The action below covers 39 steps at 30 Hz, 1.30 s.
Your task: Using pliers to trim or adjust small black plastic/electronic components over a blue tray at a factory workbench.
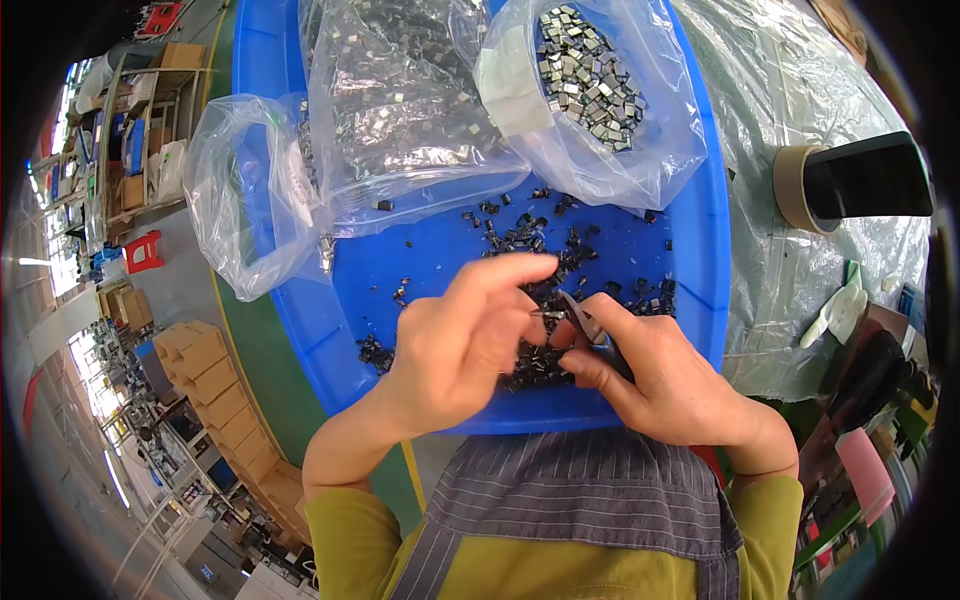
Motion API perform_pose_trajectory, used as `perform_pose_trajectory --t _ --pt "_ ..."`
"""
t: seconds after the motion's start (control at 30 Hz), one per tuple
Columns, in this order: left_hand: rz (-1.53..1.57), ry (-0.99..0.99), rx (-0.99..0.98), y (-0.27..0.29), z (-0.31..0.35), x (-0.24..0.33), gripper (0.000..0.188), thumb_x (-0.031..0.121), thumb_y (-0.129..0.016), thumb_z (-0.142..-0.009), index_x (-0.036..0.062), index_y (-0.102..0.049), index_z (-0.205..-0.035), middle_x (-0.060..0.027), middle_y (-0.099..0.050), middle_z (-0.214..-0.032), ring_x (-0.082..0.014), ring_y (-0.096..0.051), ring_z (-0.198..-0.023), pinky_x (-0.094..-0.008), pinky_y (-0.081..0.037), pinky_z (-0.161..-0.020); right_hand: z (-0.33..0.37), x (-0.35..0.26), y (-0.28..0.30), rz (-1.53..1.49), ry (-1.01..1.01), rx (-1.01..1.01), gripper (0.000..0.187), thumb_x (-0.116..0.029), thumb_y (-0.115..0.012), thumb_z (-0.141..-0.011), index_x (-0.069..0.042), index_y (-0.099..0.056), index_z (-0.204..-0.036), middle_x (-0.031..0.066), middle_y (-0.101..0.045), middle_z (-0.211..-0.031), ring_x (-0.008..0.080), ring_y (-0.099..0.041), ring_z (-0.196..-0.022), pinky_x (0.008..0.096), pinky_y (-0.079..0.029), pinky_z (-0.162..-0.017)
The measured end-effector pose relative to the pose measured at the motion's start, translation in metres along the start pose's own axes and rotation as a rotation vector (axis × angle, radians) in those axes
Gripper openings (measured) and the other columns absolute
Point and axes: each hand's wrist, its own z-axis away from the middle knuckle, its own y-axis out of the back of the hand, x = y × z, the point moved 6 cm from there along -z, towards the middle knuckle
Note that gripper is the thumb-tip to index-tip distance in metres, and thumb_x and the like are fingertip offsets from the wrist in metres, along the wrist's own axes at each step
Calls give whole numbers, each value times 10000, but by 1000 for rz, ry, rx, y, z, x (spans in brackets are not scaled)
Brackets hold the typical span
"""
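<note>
Right hand: While its fingers wrap round the dark handles, the right hand (pixel 665 385) grasps a pair of pliers (pixel 592 328), thumb below and forefinger along the top, over the near part of the tray.
Pliers: they slant up and to the left, their metal nose pointing toward the other hand.
Left hand: the left hand (pixel 455 345) is bent inward just beside the pliers, its forefinger stretched out above and the other fingers curled; motion blurs them, so I cannot tell whether they grip anything.
Small part: a little shiny part (pixel 548 314) lies between the left fingertips and the nose of the pliers.
Tray: beneath both hands is a blue tray (pixel 705 270) with raised sides.
Loose pieces: many small dark pieces (pixel 525 238) are strewn across its bottom, thickest in the middle and under the hands.
Bags: a large see-through bag (pixel 400 110) full of small pieces lies at the far end; to its right, an open bag (pixel 510 85) shows square metal pieces (pixel 590 85); a crumpled bag (pixel 205 190) hangs over the left rim.
Right side: a plastic sheet (pixel 790 80) is spread there, bearing a tape roll (pixel 793 190) with a flat black object (pixel 870 175) leaning against it.
Clothing: a striped apron (pixel 580 490) covers the person's front.
</note>
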Motion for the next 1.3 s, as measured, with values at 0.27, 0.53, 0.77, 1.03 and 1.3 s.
perform_pose_trajectory --t 0.27,0.53,0.77,1.03,1.3 --pt "825 262 -220 -17 1 -10 328 144 -370 -1003 17 -422 -1301 -83 -638 -759 -72 -564 -505 -172 -365 -443 -3 -7 2 4 -3 -51 222 -74 -558 -887 8 -456 -1067 256 -616 -828 442 -599 -785 461 -466 -617" --pt "566 163 -70 -11 1 0 310 209 -403 -1001 -26 -396 -1203 -177 -654 -812 -115 -581 -511 -195 -397 -460 -6 -6 5 37 60 27 202 -61 -580 -858 -8 -497 -1034 213 -602 -890 412 -584 -857 445 -464 -692" --pt "609 211 70 -6 4 -7 320 243 -395 -1005 -9 -338 -1192 -212 -648 -797 -127 -546 -444 -198 -384 -424 -2 -16 13 625 249 391 473 -9 -705 -615 -79 -557 -1058 77 -500 -851 280 -487 -794 382 -370 -690" --pt "1107 424 -32 -14 7 -9 276 214 -338 -1016 12 -305 -1202 -211 -610 -725 -140 -406 -302 -220 -326 -322 0 -22 12 788 321 531 542 -13 -683 -561 -91 -563 -1084 47 -472 -822 242 -463 -762 366 -345 -691" --pt "1236 477 -117 -18 11 -8 278 229 -358 -1014 72 -309 -1238 -230 -622 -812 -152 -497 -380 -214 -347 -372 1 -23 8 825 344 564 534 -44 -689 -561 -95 -571 -1079 39 -469 -818 233 -462 -765 363 -341 -695"
